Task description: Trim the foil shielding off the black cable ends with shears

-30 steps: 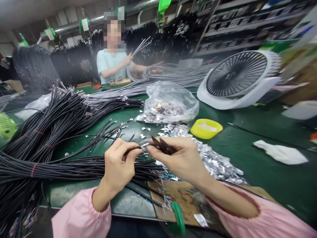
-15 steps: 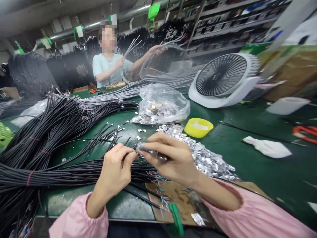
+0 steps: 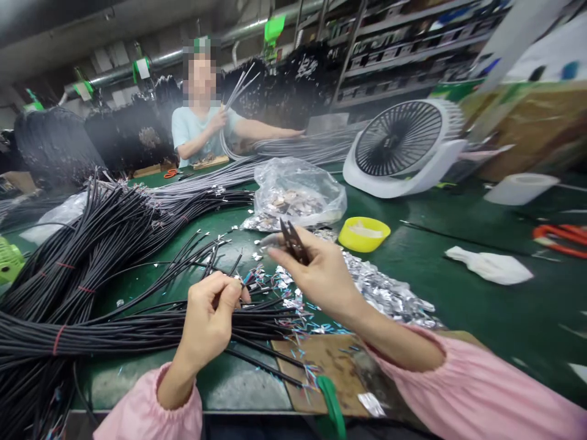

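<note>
Two hands in pink sleeves work over a green table. The left hand has thumb and forefinger pinched shut on a thin black cable close to its stripped end, where short coloured wires fan out. The other fingers are curled into the palm. This cable lies just above a thick bundle of cables that runs across the table from the left edge, tied with red bands.

The right hand is raised a little above and to the right of the left one and apart from it. Its fingers are closed around small dark clippers, tips pointing up and away. Something pale sits at the outstretched fingertip, too blurred to tell.

Under and beyond the right hand lies a heap of silver foil scraps. Behind it stand a yellow dish and a clear plastic bag holding more scraps. A cardboard sheet lies at the near edge, strewn with wire bits. A white fan stands further back on the right, and a white cloth and orange scissors lie to the far right.

Across the table, another person holds grey cables.
</note>
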Demonstrator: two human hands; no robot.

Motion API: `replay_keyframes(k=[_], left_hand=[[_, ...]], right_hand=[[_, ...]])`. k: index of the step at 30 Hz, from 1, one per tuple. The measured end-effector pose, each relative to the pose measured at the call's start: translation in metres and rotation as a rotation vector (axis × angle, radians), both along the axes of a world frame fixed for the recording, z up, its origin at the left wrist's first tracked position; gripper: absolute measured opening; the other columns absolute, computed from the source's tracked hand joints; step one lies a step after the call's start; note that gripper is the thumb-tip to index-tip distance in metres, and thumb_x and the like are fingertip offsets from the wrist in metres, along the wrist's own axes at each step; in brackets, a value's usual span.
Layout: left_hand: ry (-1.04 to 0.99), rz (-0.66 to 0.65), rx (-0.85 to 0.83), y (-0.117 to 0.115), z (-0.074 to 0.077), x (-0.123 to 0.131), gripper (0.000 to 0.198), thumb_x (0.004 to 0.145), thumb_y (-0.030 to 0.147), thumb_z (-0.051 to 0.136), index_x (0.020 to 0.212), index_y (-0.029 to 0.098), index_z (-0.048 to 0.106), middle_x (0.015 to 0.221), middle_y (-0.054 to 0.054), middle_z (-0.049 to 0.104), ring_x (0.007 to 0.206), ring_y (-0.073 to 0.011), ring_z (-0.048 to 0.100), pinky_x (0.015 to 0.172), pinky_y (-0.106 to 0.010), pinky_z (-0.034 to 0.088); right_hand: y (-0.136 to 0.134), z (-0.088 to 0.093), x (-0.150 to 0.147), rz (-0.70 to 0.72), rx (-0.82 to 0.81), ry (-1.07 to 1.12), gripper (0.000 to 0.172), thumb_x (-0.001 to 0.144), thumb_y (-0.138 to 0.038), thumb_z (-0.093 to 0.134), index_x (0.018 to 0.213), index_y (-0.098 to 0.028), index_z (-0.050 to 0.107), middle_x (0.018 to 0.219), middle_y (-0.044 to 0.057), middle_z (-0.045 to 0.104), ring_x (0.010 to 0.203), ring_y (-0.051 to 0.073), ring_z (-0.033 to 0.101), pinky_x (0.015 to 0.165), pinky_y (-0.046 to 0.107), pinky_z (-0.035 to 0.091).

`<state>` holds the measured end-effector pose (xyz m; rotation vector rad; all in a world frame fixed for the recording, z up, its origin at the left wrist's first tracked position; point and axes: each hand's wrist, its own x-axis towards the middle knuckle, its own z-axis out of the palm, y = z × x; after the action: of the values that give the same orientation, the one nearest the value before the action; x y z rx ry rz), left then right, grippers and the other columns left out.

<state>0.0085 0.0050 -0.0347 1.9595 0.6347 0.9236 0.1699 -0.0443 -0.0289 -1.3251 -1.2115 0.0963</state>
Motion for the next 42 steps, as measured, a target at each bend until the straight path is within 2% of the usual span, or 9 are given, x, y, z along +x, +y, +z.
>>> replay_keyframes(k=[4,6,12,20,32,35,38,40,42], left_hand=[[-0.026,0.03,0.028,-0.002,0.001,0.002,0.026,0.086,0.028,0.049,0.068,0.015,0.063,0.063,0.0,0.056,0.054,-0.0082,0.05,0.047,-0.018,0.037],[-0.03,0.052,0.067,-0.003,0.0,0.004,0.021,0.083,0.025,0.053,0.069,0.016,0.065,0.063,0.0,0.058,0.055,-0.0081,0.052,0.048,-0.017,0.038],[-0.067,0.146,0.103,-0.006,-0.007,0.008,0.01,0.077,0.021,0.061,0.069,0.017,0.065,0.062,0.002,0.058,0.055,-0.0075,0.053,0.05,-0.016,0.04],[-0.149,0.222,0.113,-0.009,-0.015,0.012,0.009,0.075,0.019,0.065,0.067,0.017,0.062,0.061,0.003,0.054,0.054,-0.0079,0.05,0.049,-0.018,0.037],[-0.107,0.273,0.153,-0.008,-0.012,0.013,0.008,0.073,0.02,0.066,0.065,0.018,0.065,0.06,0.003,0.054,0.054,-0.0084,0.049,0.05,-0.019,0.037],[0.014,0.144,-0.015,-0.003,-0.004,0.009,0.01,0.075,0.023,0.063,0.07,0.018,0.069,0.059,0.001,0.058,0.053,-0.0094,0.052,0.05,-0.02,0.039],[0.072,0.022,-0.167,0.002,0.002,0.004,0.014,0.073,0.024,0.063,0.063,0.016,0.067,0.054,0.001,0.056,0.046,-0.0089,0.05,0.044,-0.02,0.037],[0.024,0.013,-0.082,0.003,0.003,0.002,0.014,0.07,0.023,0.066,0.059,0.015,0.064,0.055,0.001,0.054,0.047,-0.0084,0.048,0.045,-0.02,0.037],[-0.022,0.048,0.115,0.002,0.002,0.001,0.015,0.071,0.022,0.067,0.059,0.016,0.061,0.057,0.002,0.053,0.051,-0.0083,0.048,0.047,-0.019,0.037]], right_hand=[[-0.012,0.006,-0.007,0.195,0.037,-0.142,0.015,0.08,-0.019,0.056,0.065,-0.017,0.058,0.058,-0.001,0.048,0.053,0.01,0.046,0.047,0.021,0.037],[-0.017,0.008,-0.011,0.217,0.065,-0.198,0.015,0.081,-0.015,0.055,0.067,-0.016,0.06,0.057,-0.002,0.048,0.052,0.01,0.045,0.046,0.021,0.037],[-0.019,0.005,-0.012,0.191,0.064,-0.272,0.01,0.08,-0.011,0.057,0.073,-0.015,0.062,0.061,0.0,0.053,0.053,0.01,0.048,0.046,0.021,0.037],[-0.02,0.001,-0.014,0.144,0.044,-0.389,0.016,0.079,-0.007,0.048,0.079,-0.014,0.062,0.061,0.001,0.054,0.053,0.011,0.049,0.048,0.021,0.039],[-0.022,-0.001,-0.013,0.106,0.028,-0.382,0.011,0.08,-0.011,0.05,0.076,-0.013,0.06,0.06,0.001,0.052,0.053,0.011,0.048,0.048,0.022,0.037],[-0.02,0.002,-0.013,0.127,-0.075,-0.263,0.013,0.079,-0.015,0.048,0.071,-0.015,0.058,0.061,0.001,0.052,0.055,0.012,0.047,0.05,0.024,0.037],[-0.017,0.006,-0.011,0.332,-0.262,0.033,0.014,0.077,-0.025,0.049,0.066,-0.017,0.054,0.057,-0.001,0.049,0.053,0.011,0.044,0.049,0.023,0.035],[-0.015,0.008,-0.009,0.518,-0.42,0.254,0.019,0.074,-0.034,0.054,0.065,-0.017,0.052,0.051,-0.005,0.041,0.046,0.008,0.037,0.044,0.022,0.031],[-0.014,0.008,-0.008,0.604,-0.512,0.387,0.028,0.07,-0.043,0.059,0.065,-0.017,0.05,0.048,-0.008,0.033,0.041,0.006,0.028,0.041,0.021,0.026]])
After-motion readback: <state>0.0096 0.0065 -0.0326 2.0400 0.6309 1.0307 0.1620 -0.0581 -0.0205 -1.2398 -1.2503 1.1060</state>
